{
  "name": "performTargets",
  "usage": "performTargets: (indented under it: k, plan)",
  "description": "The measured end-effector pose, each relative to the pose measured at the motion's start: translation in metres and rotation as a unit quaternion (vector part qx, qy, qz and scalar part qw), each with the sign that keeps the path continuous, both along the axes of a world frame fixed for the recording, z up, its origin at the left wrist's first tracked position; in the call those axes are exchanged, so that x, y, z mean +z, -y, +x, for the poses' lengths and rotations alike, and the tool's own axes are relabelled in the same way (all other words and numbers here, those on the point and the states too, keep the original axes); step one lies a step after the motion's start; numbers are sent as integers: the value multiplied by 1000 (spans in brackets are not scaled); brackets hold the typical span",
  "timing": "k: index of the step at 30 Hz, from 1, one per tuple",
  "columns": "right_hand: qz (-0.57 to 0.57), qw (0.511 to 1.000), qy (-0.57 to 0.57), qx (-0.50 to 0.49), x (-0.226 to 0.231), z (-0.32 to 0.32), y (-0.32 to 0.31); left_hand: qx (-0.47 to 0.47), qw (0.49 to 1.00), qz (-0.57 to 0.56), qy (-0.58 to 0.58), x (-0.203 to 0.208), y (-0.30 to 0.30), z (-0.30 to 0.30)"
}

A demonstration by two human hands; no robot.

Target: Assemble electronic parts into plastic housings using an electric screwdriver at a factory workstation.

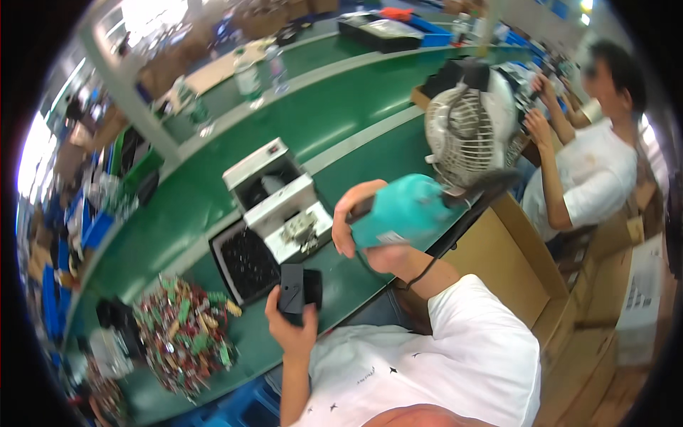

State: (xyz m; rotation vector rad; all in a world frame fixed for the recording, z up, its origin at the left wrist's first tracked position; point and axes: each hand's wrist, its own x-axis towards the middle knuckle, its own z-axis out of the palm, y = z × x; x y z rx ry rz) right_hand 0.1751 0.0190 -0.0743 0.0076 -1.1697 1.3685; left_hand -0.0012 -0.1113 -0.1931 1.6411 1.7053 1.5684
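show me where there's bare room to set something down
Bare green belt runs between the clear plastic bottles and the white open box. A smaller green tabletop patch lies right of the dark rectangular block in the left hand. Left is crowded: a heap of red and green scrap beside a shallow tray of small black pieces.
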Motion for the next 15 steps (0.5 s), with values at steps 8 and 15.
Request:
performTargets:
  k: [8, 15]
  plan:
    - [60, 886, 214, -407, -72, 48, -60, -23, 930, -71, 359, 85, -27, -72]
    - [45, 825, 278, -490, -101, 40, -79, -93, 863, -237, 436, 63, -187, -244]
